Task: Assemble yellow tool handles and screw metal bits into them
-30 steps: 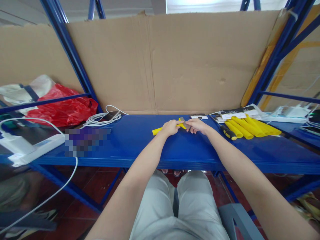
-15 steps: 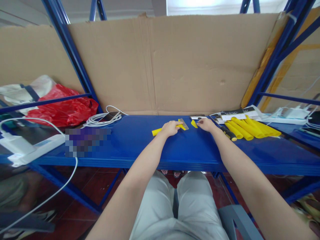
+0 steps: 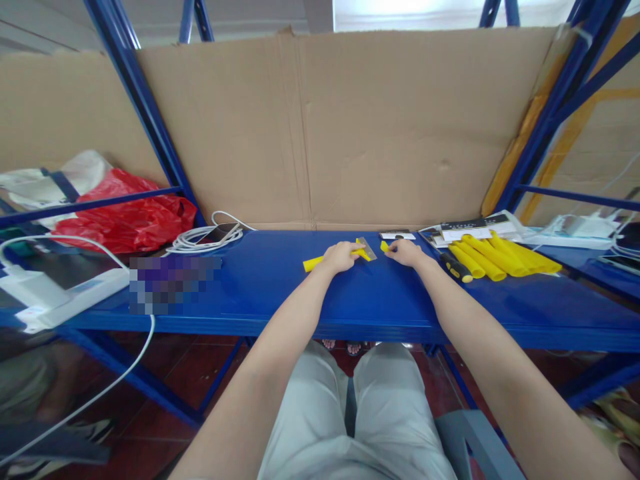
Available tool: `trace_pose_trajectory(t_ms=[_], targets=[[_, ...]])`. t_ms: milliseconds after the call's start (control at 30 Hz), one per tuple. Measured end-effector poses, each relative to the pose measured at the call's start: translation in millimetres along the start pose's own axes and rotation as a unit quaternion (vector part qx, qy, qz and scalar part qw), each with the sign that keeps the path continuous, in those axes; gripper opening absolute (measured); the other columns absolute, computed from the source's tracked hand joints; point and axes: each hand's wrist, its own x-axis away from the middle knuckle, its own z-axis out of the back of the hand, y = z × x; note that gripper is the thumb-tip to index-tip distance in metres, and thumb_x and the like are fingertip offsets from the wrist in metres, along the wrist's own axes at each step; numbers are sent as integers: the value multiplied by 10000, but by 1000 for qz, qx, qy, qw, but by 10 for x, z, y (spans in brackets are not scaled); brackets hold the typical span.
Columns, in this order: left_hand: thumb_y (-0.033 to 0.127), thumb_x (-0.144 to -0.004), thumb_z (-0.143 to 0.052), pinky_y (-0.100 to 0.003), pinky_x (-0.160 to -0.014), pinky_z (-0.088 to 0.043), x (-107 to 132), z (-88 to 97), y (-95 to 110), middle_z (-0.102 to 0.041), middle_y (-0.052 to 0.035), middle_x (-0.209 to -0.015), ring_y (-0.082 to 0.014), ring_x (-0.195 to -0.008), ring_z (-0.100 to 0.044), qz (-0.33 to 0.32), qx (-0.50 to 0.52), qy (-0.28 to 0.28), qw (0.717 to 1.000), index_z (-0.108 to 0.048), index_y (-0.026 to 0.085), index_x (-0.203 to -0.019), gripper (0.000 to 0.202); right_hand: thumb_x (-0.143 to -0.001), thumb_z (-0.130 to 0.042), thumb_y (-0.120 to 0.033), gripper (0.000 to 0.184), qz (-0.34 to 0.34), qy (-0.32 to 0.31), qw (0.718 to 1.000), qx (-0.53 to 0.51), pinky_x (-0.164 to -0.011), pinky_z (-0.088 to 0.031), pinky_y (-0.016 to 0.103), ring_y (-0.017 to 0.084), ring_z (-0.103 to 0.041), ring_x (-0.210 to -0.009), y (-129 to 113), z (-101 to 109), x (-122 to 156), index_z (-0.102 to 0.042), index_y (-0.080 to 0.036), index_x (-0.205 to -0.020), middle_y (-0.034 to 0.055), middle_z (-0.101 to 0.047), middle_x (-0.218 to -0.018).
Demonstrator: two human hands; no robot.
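My left hand (image 3: 341, 256) is closed round a yellow scraper handle (image 3: 313, 263) on the blue shelf (image 3: 280, 287). The scraper's metal blade end (image 3: 367, 249) sticks out to the right of my fingers. My right hand (image 3: 406, 253) rests just right of it, fingers curled on a small yellow piece (image 3: 384, 246) lying on the shelf. A small gap separates the two hands.
A row of yellow handles (image 3: 500, 255) and a black-and-yellow screwdriver (image 3: 456, 267) lie to the right, with printed cards (image 3: 463, 230) behind. White cables (image 3: 205, 236), a red bag (image 3: 125, 215) and a white power strip (image 3: 60, 293) sit left. A cardboard sheet (image 3: 320, 127) backs the shelf.
My right hand left the blade end, reached out to the right, then came back a little onto the small yellow piece. My left hand kept holding the scraper in place.
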Motion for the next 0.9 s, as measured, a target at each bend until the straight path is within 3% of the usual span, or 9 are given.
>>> trace_pose_trajectory(t_ms=[200,400,600,900], targets=[[264,-957,-592,-343,-1061,-496,-3,-4,-11,-682,-8,-1366,-231,-1266,-631,-2,2,3,1000,-637,348,-1381,435,-903,-619,-328,257,9,17,1000,-4,-966,-494,425,296,-639,-1199,11,-20,-31,-777,-259,-1094,108,-717,-1258],[258,-950,-598,-367,-1063,-499,2,2,-7,-685,-23,-1361,-248,-1257,-639,-1,3,6,1000,-645,343,-1374,435,-917,-607,-314,281,15,14,1000,4,-970,-490,405,289,-637,-1209,26,-34,-48,-761,-249,-1143,116,-710,-1278],[267,-948,-602,-363,-1069,-493,-4,-4,-8,-682,-24,-1365,-247,-1263,-635,0,0,8,1000,-647,338,-1373,433,-918,-616,-271,247,51,24,998,21,-902,-499,285,237,-677,-1134,45,-63,-93,-773,-222,-1103,104,-739,-1220],[261,-944,-610,-358,-1074,-487,0,3,6,-670,-27,-1383,-244,-1275,-627,3,0,7,1000,-642,334,-1379,442,-899,-604,-163,240,83,36,996,28,-860,-485,238,224,-706,-1049,28,-53,-75,-787,-161,-1054,125,-764,-1143]])
